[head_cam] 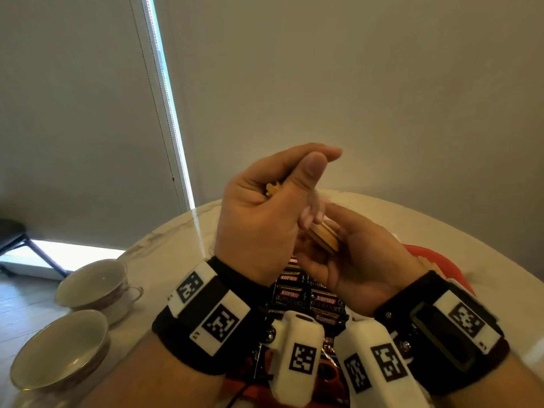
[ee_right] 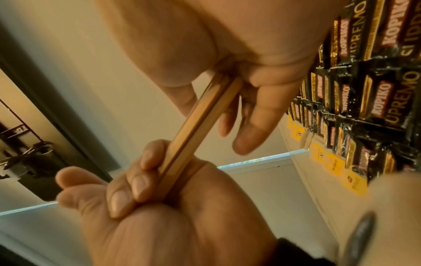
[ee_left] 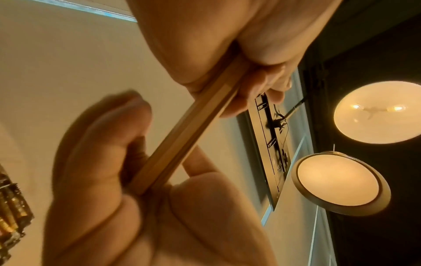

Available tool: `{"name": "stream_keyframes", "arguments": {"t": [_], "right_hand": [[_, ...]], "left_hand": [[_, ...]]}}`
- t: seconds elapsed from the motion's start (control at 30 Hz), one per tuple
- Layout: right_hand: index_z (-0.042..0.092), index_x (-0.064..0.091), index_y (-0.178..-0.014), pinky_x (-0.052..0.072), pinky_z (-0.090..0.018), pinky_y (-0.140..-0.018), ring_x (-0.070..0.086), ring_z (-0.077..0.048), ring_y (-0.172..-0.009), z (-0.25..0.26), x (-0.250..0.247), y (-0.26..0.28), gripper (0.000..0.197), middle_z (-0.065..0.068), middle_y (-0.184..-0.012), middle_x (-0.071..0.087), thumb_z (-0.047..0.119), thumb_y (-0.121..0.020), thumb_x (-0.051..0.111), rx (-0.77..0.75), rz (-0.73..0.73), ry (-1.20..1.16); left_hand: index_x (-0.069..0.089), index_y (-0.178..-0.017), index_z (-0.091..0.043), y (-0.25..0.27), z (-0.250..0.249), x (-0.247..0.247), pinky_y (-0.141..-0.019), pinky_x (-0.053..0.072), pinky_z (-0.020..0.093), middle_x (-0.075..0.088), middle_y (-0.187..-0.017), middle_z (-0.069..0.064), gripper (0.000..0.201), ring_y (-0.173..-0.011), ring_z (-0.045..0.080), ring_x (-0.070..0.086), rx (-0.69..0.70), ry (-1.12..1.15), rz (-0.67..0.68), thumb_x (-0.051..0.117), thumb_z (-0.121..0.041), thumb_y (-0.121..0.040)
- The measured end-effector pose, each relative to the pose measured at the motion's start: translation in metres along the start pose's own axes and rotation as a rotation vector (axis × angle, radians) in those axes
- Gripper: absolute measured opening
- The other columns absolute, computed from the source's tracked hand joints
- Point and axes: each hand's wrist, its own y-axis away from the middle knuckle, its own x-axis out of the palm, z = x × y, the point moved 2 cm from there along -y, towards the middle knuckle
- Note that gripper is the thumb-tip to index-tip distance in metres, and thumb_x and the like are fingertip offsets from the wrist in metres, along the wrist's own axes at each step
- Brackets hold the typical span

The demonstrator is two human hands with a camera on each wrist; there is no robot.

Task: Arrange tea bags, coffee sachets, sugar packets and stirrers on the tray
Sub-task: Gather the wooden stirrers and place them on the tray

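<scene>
I hold a bundle of flat wooden stirrers in the air with both hands. My left hand is curled round its upper end, and a tip pokes out of the fist. My right hand pinches the lower end. In the right wrist view the stirrers run between my right hand above and my left hand below. In the left wrist view the stirrers are gripped by the left hand. Black Kopiko coffee sachets lie on the table under my wrists.
A red tray peeks out behind my right wrist. Two empty cups stand at the left on the marble table. Yellow-labelled packets lie beside the coffee sachets.
</scene>
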Motion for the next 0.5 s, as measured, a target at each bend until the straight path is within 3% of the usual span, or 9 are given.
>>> {"name": "stream_keyframes", "arguments": {"t": [0.07,0.17,0.27,0.4,0.5], "right_hand": [[0.004,0.068,-0.114,0.062,-0.034,-0.072,0.071,-0.022,-0.08,0.001,0.001,0.001,0.04,-0.015,-0.095,0.07,0.04,-0.1,0.059,0.01,0.032,-0.047],[0.004,0.068,-0.114,0.063,-0.033,-0.068,0.071,-0.022,-0.077,0.004,0.0,0.004,0.04,-0.016,-0.095,0.07,0.039,-0.102,0.054,0.001,0.048,-0.011],[0.003,0.072,-0.103,0.057,-0.032,-0.062,0.067,-0.023,-0.071,0.01,0.001,0.009,0.041,-0.015,-0.09,0.073,0.04,-0.101,0.053,-0.039,-0.001,0.29],[0.002,0.075,-0.103,0.053,-0.043,-0.082,0.069,-0.032,-0.085,0.028,0.0,0.03,0.051,-0.018,-0.097,0.077,0.048,-0.091,0.057,-0.194,0.016,0.665],[0.01,0.075,-0.107,0.055,-0.039,-0.084,0.071,-0.028,-0.089,0.036,-0.001,0.049,0.048,-0.013,-0.098,0.077,0.05,-0.084,0.061,-0.214,0.078,0.839]], "left_hand": [[0.076,-0.108,-0.011,0.0,0.001,-0.002,-0.06,0.05,0.035,0.052,-0.053,-0.002,0.026,-0.05,0.018,0.05,-0.012,-0.029,0.003,0.066,-0.029,-0.093],[0.075,-0.111,-0.01,0.0,0.0,-0.002,-0.067,0.054,0.038,0.056,-0.057,-0.002,0.026,-0.056,0.019,0.057,-0.015,-0.078,0.037,0.063,-0.027,-0.095],[0.074,-0.112,-0.007,-0.008,-0.002,-0.006,-0.063,0.052,0.036,0.048,-0.054,-0.002,0.025,-0.051,0.015,0.051,-0.09,0.059,-0.046,0.061,-0.024,-0.098],[0.07,-0.122,-0.007,-0.01,-0.001,-0.009,-0.063,0.052,0.032,0.039,-0.056,-0.003,0.029,-0.049,0.011,0.042,-0.333,0.178,-0.192,0.05,-0.023,-0.108],[0.07,-0.121,-0.01,-0.003,0.005,0.009,-0.068,0.053,0.03,0.041,-0.056,-0.004,0.028,-0.052,0.011,0.046,-0.465,0.141,-0.146,0.049,-0.022,-0.109]]}}
